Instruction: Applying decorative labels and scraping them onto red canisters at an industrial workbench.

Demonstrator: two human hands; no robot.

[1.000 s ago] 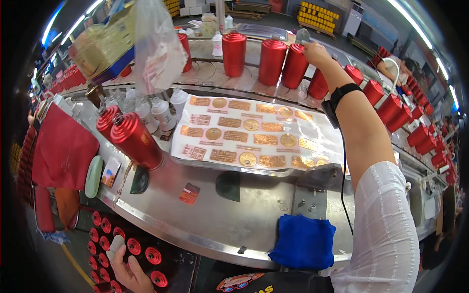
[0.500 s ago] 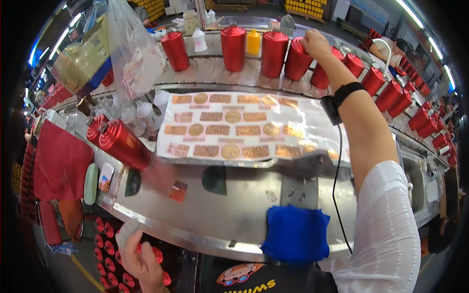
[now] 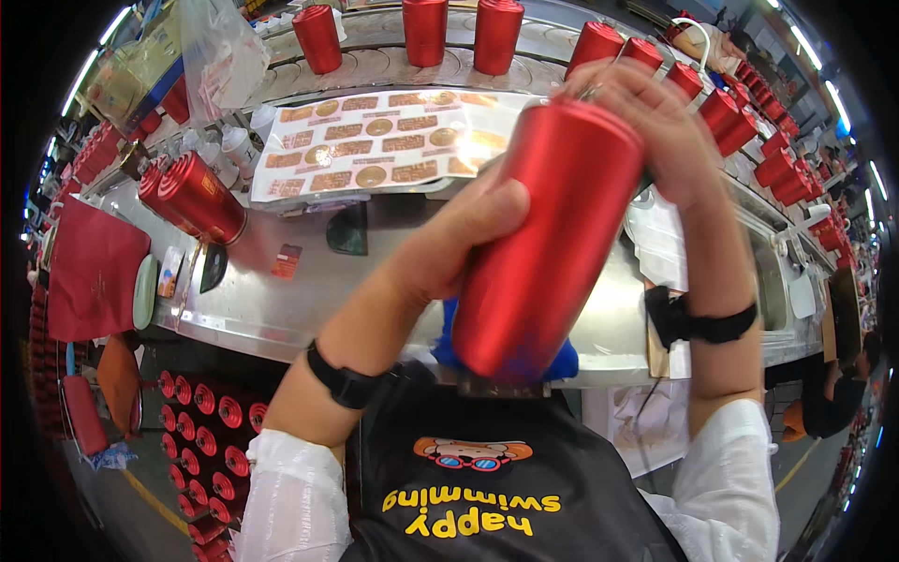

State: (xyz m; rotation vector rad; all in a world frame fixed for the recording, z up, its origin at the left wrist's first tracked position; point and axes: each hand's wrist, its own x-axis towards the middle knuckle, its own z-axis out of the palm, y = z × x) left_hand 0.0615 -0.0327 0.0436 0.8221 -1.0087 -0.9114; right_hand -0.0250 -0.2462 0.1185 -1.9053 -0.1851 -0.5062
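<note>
Holding the red can up close to your chest in the head view, you have both hands on it: your left hand wraps the side from the left, thumb across the front, while your right hand curls over its top end, likely so one hand steadies the body as the other works the lid. Beyond your hands lies the sheet of gold stickers on the steel bench, within reach, and two more red cans lie on their sides off to the left of your left hand. Half a second ago your right hand was stretched far out to the row of upright cans on the belt and your left was down low; now both have come together on one can.
</note>
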